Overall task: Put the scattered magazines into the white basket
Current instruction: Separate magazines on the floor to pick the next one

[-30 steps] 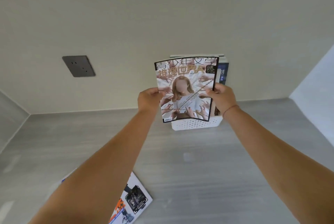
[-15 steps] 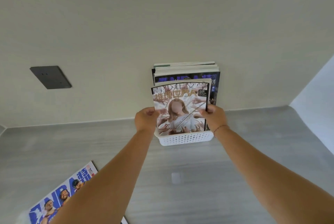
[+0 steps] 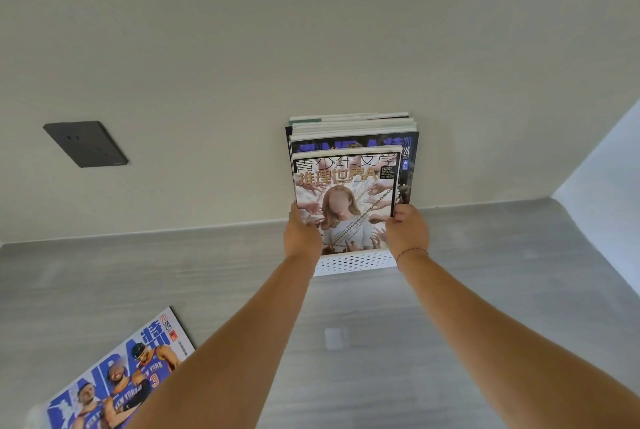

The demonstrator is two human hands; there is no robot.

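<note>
Lowered since a second ago into the white basket (image 3: 351, 264) at the far wall, upright in front of the other magazines (image 3: 353, 130): the magazine with the chained figure (image 3: 346, 200). At near left, flat on the grey table (image 3: 485, 307), lies an NBA magazine (image 3: 117, 373), well apart from the basket. Grasping the upright magazine: left hand (image 3: 302, 238) on its left edge, right hand (image 3: 407, 233) on its right edge.

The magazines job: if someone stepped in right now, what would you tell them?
Left hand and right hand each grip a side of the front magazine, standing upright in the white basket at the wall.
Done: several magazines stand behind it in the basket.
Left: release this one, then fetch the NBA magazine lying flat on the floor, near left.
</note>
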